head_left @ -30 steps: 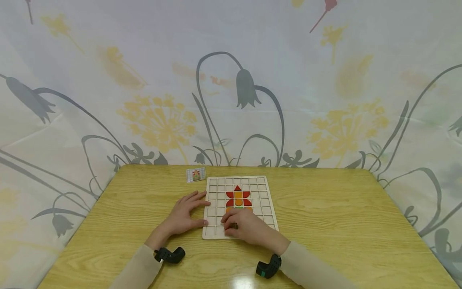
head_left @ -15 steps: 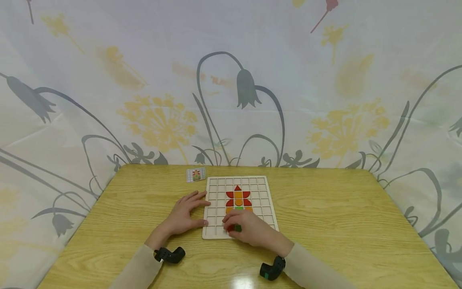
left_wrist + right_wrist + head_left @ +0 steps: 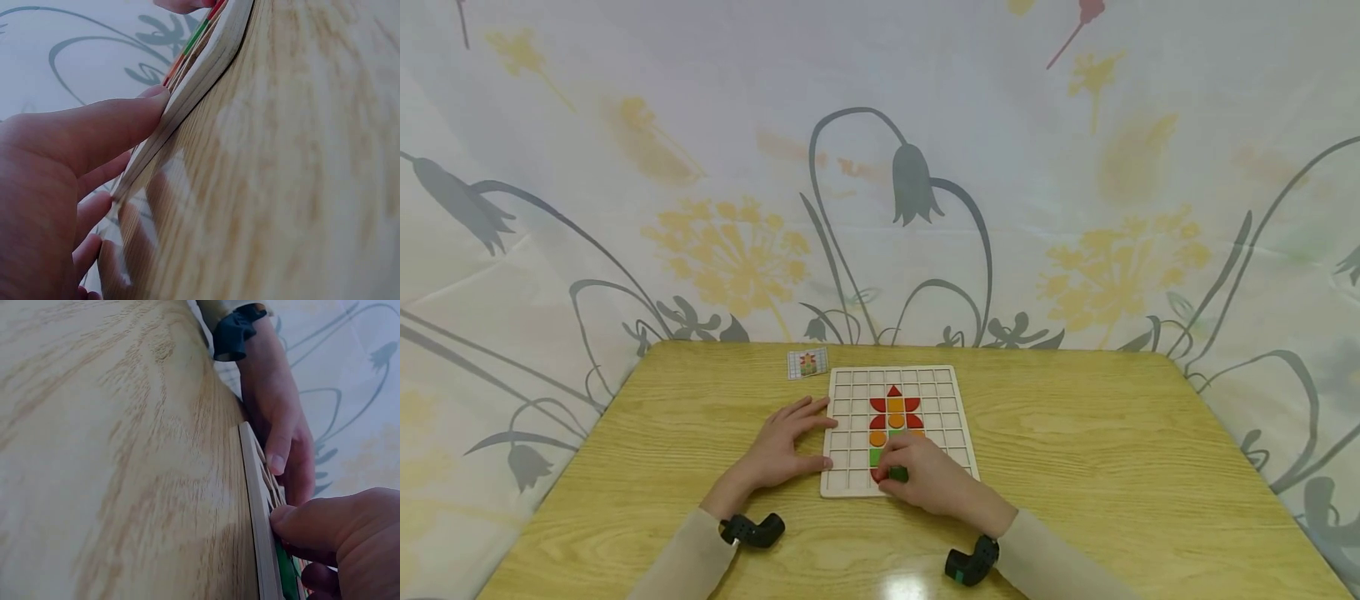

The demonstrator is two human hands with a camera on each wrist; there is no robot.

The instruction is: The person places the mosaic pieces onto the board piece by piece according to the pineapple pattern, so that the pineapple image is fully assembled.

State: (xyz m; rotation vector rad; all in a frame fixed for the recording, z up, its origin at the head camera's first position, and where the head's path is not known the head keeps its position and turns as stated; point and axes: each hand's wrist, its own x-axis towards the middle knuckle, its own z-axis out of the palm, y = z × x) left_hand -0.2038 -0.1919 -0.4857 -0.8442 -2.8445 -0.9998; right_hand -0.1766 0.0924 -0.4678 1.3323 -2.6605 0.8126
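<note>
A pale wooden grid board point(image 3: 939, 389) holds flat coloured pieces: a red triangle point(image 3: 893, 391), red curved pieces, an orange square point(image 3: 895, 404), orange circles such as one point(image 3: 877, 438) at left, and a green square point(image 3: 876, 457). My right hand point(image 3: 925, 477) bends over the lower rows and pinches a red rounded piece point(image 3: 876, 476) at its cell with thumb and fingertips. Under that hand a dark green piece point(image 3: 898, 473) shows partly; the cells to its right are hidden. My left hand point(image 3: 778, 448) rests its thumb point(image 3: 147, 112) and fingertips on the board's left edge, fingers extended.
A small card point(image 3: 807, 363) printed with a similar coloured pattern lies past the board's far left corner. All of it stands on a wood-grain table point(image 3: 1075, 450). Behind the table hangs a flowered backdrop point(image 3: 1037, 167).
My right hand has shifted slightly right, uncovering the left orange circle, the green square and the red rounded piece at the fingertips. The left hand has stayed put.
</note>
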